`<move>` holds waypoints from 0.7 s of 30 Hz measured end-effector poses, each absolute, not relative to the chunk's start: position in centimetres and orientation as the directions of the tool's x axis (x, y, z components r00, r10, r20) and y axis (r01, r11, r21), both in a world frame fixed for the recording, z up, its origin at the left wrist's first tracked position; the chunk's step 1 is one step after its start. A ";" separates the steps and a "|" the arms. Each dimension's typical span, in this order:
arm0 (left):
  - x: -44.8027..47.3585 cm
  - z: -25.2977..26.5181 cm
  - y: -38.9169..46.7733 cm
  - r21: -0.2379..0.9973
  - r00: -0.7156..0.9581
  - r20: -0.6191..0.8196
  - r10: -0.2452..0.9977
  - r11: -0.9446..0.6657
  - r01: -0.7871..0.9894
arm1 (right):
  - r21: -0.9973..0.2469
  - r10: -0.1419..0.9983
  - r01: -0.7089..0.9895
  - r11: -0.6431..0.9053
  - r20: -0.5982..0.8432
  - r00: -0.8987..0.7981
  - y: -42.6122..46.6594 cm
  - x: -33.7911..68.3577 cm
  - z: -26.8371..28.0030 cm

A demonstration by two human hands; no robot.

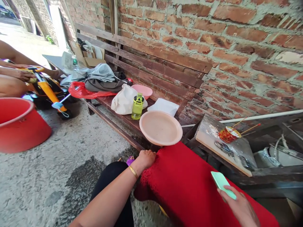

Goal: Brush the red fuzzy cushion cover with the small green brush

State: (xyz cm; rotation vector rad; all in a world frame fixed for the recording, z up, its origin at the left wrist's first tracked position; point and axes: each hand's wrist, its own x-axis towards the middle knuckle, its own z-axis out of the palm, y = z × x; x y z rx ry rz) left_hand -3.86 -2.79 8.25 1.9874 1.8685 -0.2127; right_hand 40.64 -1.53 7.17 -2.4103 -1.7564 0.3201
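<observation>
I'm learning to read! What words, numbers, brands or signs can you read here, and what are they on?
None can be read.
Green bottle: a tiny mark low on its front, too small to read.
Cardboard box: any print is too blurred to read.
Red-and-gold cup: patterned side; I can't tell whether any of it is lettering.
Mint-green thing in the right hand, and red cloth: no readable writing.

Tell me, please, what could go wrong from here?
The pale basin sits close to the left hand; a bump might tip it. The green object could slip if the right hand's fingers loosen over the red cloth. The dark, wet-looking floor patch beside the leg may be slippery.
</observation>
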 end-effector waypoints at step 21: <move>-2.8 8.1 -1.7 0.159 0.091 -0.513 0.854 -0.010 0.987 | -0.259 0.953 0.919 -0.298 -0.143 0.268 4.1 35.0 7.5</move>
